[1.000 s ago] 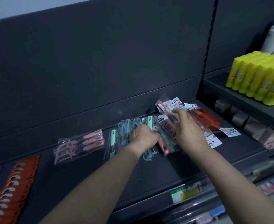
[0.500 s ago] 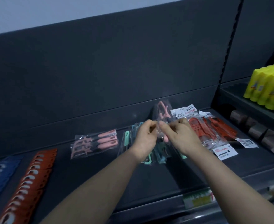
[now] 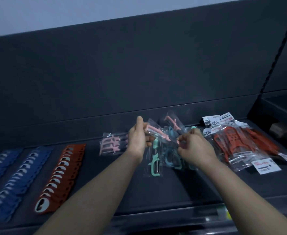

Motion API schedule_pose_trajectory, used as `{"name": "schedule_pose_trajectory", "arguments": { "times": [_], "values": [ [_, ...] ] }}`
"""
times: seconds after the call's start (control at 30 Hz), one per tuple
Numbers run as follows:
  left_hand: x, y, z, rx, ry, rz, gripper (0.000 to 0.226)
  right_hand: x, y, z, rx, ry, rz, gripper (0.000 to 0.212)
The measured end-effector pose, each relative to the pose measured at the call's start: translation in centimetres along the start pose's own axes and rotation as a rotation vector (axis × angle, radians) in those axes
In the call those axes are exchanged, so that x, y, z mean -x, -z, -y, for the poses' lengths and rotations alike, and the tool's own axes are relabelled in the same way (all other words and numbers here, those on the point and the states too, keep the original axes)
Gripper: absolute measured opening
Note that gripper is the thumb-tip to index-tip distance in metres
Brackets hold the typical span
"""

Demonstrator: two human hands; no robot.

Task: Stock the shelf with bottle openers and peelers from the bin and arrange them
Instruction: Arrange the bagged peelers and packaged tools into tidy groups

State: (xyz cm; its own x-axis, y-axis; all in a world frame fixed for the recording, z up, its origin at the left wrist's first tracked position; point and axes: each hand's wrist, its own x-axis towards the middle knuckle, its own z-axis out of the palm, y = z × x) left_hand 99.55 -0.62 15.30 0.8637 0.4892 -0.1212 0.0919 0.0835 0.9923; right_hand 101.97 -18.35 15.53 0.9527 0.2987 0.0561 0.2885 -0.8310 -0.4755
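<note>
- Left hand (image 3: 137,139) was raised above the dark shelf (image 3: 156,189), thumb pointing up, fingers curled around the upper end of a bagged pink peeler (image 3: 158,134).
- Right hand (image 3: 196,149) pinched the lower end of the same clear bag. The packet was held off the shelf between both hands, tilted down to the right.
- Below the hands, a mint peeler (image 3: 154,165) and a pile of teal peelers (image 3: 171,158) lay bagged on the shelf.
- Pink peeler packets (image 3: 112,145) lay flat just left of the left hand.
- Orange-red packets (image 3: 237,145) with white labels were piled to the right.
- At the left end, one overlapped row of red bottle openers (image 3: 61,173) lay beside two rows of blue bottle openers (image 3: 22,173).
</note>
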Motion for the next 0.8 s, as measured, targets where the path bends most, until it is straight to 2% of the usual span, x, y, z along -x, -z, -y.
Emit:
{"name": "schedule_pose_trajectory", "arguments": {
  "times": [0.07,0.17,0.27,0.4,0.5,0.6,0.8],
  "values": [
    [0.1,1.3,0.3,-0.015,-0.03,0.022,0.046,0.0,-0.4,0.7,0.067,0.021,-0.028,0.033],
    [0.4,3.4,0.9,-0.083,-0.133,0.075,0.006,0.0,-1.4,2.1,0.106,0.055,-0.066,0.026],
    [0.2,6.9,1.8,-0.305,-0.203,0.12,0.029,-0.2,-2.8,3.6,0.11,0.105,-0.063,0.021],
    [0.0,11.9,2.0,-0.555,-0.167,0.111,0.02,-0.2,-4.9,6.4,0.11,0.208,-0.019,0.02],
    [-0.3,15.2,2.2,-0.595,-0.143,0.025,0.013,0.0,-6.3,8.6,0.067,0.251,0.039,0.027],
    [-0.7,17.9,2.9,-0.624,-0.136,-0.018,0.02,0.2,-7.2,9.9,0.0,0.249,0.052,0.031],
    [-1.7,19.2,4.5,-0.675,-0.172,-0.088,0.014,-0.1,-8.4,10.4,-0.032,0.198,-0.087,0.024]
  ]
}}
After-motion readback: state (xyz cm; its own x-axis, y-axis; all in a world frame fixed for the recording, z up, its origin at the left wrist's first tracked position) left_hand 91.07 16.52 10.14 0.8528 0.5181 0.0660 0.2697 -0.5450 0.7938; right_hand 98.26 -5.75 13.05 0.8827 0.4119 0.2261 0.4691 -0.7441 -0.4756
